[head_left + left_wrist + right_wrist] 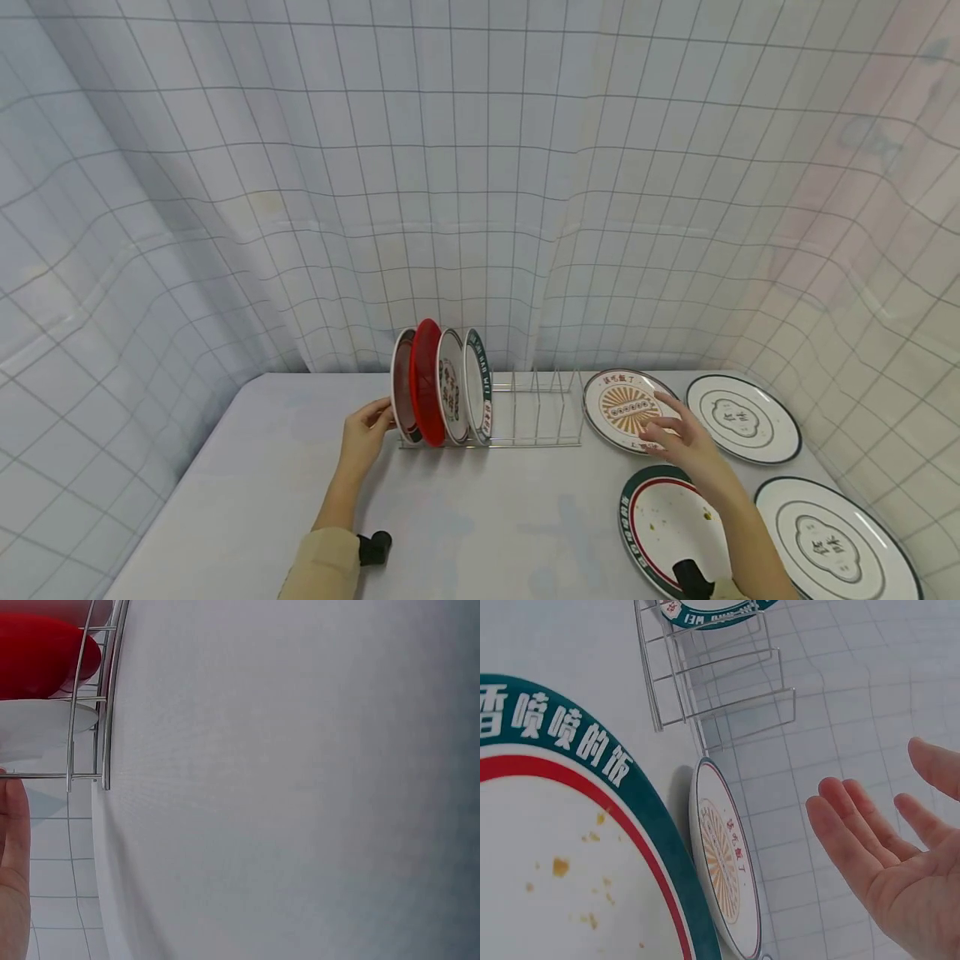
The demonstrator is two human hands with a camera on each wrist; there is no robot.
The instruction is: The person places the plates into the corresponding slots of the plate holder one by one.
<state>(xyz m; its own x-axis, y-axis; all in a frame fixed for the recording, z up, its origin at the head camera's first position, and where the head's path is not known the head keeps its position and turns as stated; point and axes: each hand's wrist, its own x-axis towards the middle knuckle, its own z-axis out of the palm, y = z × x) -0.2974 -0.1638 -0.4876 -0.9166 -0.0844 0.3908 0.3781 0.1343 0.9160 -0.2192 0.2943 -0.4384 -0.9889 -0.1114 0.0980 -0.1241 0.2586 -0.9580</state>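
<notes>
I have the right hand (688, 446) over the round white plate with the orange sunburst (617, 402), flat on the desk (262, 492) to the right of the silver wire rack (536, 447); its fingers (847, 836) are spread and hold nothing. The left hand (364, 435) is at the rack's left end; I cannot tell whether it grips or only touches. I'd pinch the plate's rim, then tilt it upright, steadying the rack.

This looks like a curtained booth with kitchenware: checked curtains (450, 167) line the back and side edges of the surface (225, 500) bearing plates (742, 419) and a wire rack (532, 447).
</notes>
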